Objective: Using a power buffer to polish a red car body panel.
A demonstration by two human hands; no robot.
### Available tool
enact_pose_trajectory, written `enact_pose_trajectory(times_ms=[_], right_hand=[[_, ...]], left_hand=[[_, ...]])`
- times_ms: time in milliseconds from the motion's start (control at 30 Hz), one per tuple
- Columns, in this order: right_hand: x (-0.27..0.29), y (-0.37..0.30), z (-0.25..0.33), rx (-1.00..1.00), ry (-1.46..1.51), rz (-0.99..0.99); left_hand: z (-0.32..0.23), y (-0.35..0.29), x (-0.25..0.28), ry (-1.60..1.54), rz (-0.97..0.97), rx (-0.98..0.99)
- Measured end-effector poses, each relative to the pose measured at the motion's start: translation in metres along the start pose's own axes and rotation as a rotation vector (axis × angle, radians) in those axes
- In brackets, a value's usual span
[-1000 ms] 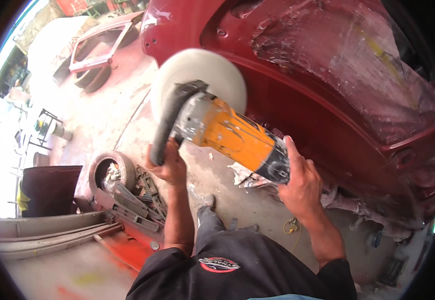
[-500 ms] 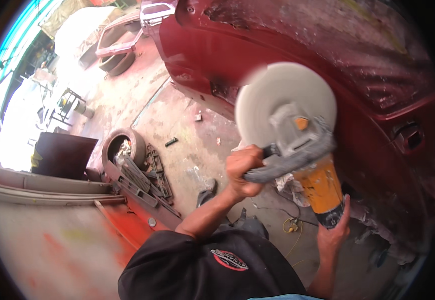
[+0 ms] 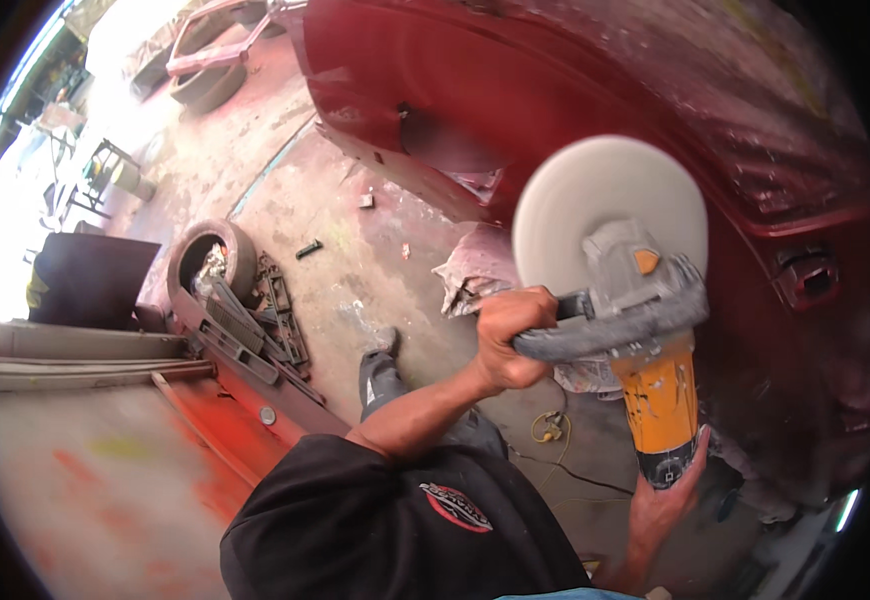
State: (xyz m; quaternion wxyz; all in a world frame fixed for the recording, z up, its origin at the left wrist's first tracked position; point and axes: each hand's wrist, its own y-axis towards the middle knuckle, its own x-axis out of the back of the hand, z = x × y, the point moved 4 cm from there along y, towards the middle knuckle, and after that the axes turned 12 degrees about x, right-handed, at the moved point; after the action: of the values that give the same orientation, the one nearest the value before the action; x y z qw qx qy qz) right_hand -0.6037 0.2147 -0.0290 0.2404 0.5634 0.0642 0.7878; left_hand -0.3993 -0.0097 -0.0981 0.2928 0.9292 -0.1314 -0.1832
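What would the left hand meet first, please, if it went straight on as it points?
Beyond the handle it grips, the left hand would probably meet the gray tool head, though depth is unclear.

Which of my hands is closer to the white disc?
Left. The left hand grips the handle near the disc; the right hand holds the polisher farther below.

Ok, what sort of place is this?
Most likely a car body repair shop, judging by a glossy dark-red car body panel, an orange power polisher with a round white pad, and a dusty rubber tyre.
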Motion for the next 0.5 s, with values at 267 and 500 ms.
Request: enact_pose_trajectory(times_ms=[267,500], right_hand=[[-0.044,0.084,0.113,0.252,-0.134,0.206],[-0.095,0.135,0.186,0.323,-0.102,0.25]], left_hand=[[0.006,0.008,0.126,0.06,-0.521,0.258],[0.024,0.042,0.215,-0.176,-0.657,0.214]])
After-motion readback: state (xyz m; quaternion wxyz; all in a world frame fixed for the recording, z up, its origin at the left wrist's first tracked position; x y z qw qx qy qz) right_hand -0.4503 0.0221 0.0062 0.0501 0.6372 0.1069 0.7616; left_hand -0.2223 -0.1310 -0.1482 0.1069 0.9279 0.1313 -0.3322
